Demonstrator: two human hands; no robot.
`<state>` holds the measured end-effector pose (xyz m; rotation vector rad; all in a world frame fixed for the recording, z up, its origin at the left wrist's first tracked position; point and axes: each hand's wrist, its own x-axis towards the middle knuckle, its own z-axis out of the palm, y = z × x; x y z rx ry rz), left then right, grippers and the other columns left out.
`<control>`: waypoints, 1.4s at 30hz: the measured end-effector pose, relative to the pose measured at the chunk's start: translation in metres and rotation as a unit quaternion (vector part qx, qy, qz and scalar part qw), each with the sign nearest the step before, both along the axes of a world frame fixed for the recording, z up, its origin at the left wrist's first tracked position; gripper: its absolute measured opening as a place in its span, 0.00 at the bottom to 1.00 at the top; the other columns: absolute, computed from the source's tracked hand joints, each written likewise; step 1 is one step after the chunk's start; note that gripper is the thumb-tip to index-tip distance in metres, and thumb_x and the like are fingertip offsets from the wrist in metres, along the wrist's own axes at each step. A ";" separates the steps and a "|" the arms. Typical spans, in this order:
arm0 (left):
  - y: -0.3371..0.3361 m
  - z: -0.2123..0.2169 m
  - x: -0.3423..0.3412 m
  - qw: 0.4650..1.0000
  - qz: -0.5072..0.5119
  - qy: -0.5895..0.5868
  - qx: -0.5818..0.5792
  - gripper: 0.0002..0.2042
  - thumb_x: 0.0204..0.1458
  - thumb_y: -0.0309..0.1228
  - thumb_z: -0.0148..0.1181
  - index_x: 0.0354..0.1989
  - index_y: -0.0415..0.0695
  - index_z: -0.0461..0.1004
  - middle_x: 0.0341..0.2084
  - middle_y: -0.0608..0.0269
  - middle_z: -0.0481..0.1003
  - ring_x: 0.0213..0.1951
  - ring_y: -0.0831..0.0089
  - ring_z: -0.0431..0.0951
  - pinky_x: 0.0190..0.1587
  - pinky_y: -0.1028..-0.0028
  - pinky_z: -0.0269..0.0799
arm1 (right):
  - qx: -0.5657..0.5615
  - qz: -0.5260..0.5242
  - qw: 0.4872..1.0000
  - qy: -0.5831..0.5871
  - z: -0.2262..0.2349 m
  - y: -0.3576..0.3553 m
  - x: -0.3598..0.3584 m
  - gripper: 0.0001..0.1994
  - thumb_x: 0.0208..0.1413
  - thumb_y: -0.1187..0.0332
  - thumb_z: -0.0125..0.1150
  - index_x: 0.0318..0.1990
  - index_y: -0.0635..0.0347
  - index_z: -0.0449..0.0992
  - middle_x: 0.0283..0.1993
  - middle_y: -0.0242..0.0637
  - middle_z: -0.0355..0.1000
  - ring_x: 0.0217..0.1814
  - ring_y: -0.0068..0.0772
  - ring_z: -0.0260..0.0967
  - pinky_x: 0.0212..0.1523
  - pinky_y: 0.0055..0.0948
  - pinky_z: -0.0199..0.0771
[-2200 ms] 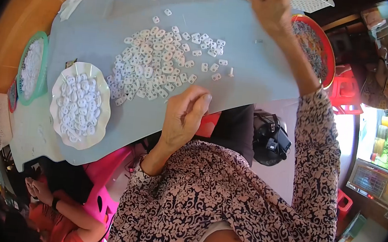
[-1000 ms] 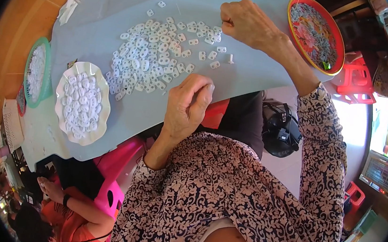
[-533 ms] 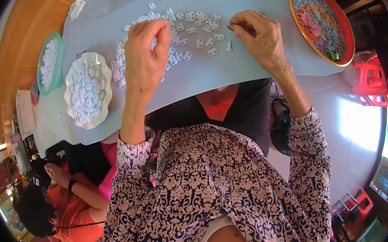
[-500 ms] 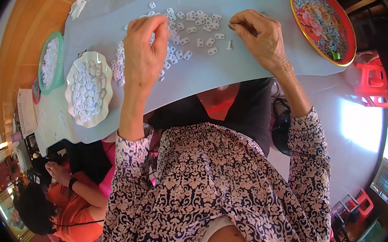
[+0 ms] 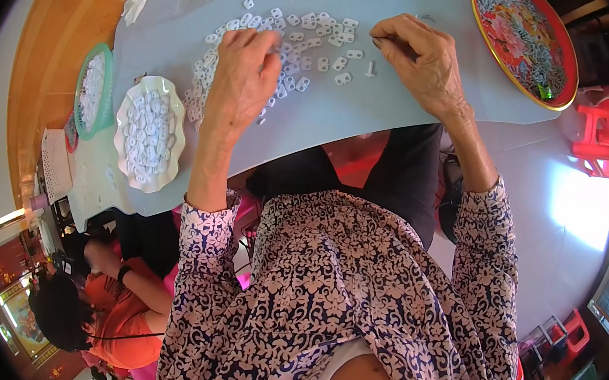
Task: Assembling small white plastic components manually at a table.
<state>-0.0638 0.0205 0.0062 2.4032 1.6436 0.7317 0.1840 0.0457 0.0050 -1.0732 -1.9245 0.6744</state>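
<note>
My left hand (image 5: 243, 83) hovers over the near side of a spread of small white plastic pieces with two holes (image 5: 312, 42). Its fingers are curled in, and whatever they hold is hidden. To the right of the spread, my right hand (image 5: 427, 68) is held with thumb and fingers pinched together. Something between its tips is too small to name. Just left of that hand, a small white pin-like piece with a wider end (image 5: 370, 69) stands or lies on the grey tabletop (image 5: 304, 127).
A red, gold-rimmed round tray (image 5: 569, 63) of small grey metal parts sits at far right. At left are a scalloped white bowl (image 5: 177, 143) and a green basket (image 5: 105, 98) of white pieces. A person in orange (image 5: 128, 346) sits lower left; red stools (image 5: 600, 136) stand right.
The whole view has shifted slightly, so the table's things appear farther right. My left hand has moved a little right and nearer to me. My right hand keeps its pinch.
</note>
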 end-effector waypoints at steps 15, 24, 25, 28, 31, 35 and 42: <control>-0.013 -0.003 0.001 1.000 -0.006 -0.009 0.006 0.05 0.45 0.21 0.54 0.32 0.40 0.70 0.25 0.56 0.66 0.36 0.57 0.63 0.44 0.61 0.62 | 0.030 0.007 1.000 -0.007 -0.002 0.000 -0.003 0.04 0.47 0.78 0.60 0.33 0.64 0.74 0.29 0.39 0.71 0.27 0.37 0.71 0.30 0.29 0.70; -0.012 -0.002 0.004 0.998 -0.012 -0.052 0.037 0.04 0.46 0.22 0.54 0.31 0.40 0.69 0.25 0.57 0.68 0.34 0.59 0.66 0.43 0.63 0.62 | 0.028 0.002 1.000 -0.003 -0.003 0.000 -0.002 0.05 0.47 0.78 0.60 0.33 0.64 0.74 0.28 0.39 0.71 0.27 0.36 0.70 0.29 0.28 0.70; -0.011 -0.003 0.003 0.998 -0.012 -0.053 0.037 0.04 0.46 0.22 0.54 0.31 0.40 0.69 0.25 0.57 0.68 0.34 0.59 0.66 0.43 0.63 0.62 | 0.028 0.002 1.000 -0.004 -0.002 0.000 -0.002 0.05 0.47 0.78 0.60 0.33 0.64 0.74 0.28 0.39 0.71 0.27 0.36 0.70 0.29 0.28 0.70; -0.010 -0.006 0.003 0.998 0.000 0.005 0.060 0.04 0.46 0.22 0.53 0.31 0.40 0.69 0.27 0.57 0.68 0.36 0.58 0.66 0.44 0.62 0.62 | 0.019 0.002 1.000 -0.003 -0.002 0.000 -0.003 0.05 0.47 0.78 0.60 0.33 0.64 0.74 0.28 0.39 0.71 0.27 0.36 0.70 0.29 0.28 0.70; -0.011 -0.002 0.008 0.999 0.021 0.024 0.015 0.08 0.45 0.21 0.53 0.36 0.40 0.71 0.30 0.55 0.69 0.41 0.55 0.64 0.48 0.59 0.62 | 0.027 0.002 1.000 0.000 -0.003 0.000 -0.003 0.05 0.47 0.79 0.59 0.33 0.64 0.74 0.28 0.39 0.71 0.27 0.36 0.70 0.29 0.28 0.70; -0.009 0.001 0.018 1.000 -0.003 0.014 0.004 0.10 0.45 0.21 0.54 0.37 0.40 0.72 0.31 0.54 0.68 0.42 0.55 0.64 0.49 0.60 0.62 | 0.029 -0.001 1.000 0.000 -0.002 0.000 -0.003 0.05 0.46 0.79 0.59 0.32 0.64 0.74 0.28 0.39 0.71 0.27 0.37 0.70 0.29 0.29 0.69; -0.008 -0.008 0.015 0.999 -0.039 -0.023 -0.002 0.09 0.45 0.21 0.54 0.37 0.40 0.71 0.30 0.55 0.69 0.42 0.54 0.64 0.50 0.61 0.61 | 0.027 -0.006 1.000 0.004 -0.001 -0.001 -0.004 0.05 0.46 0.79 0.59 0.32 0.64 0.74 0.29 0.39 0.71 0.27 0.38 0.70 0.29 0.29 0.69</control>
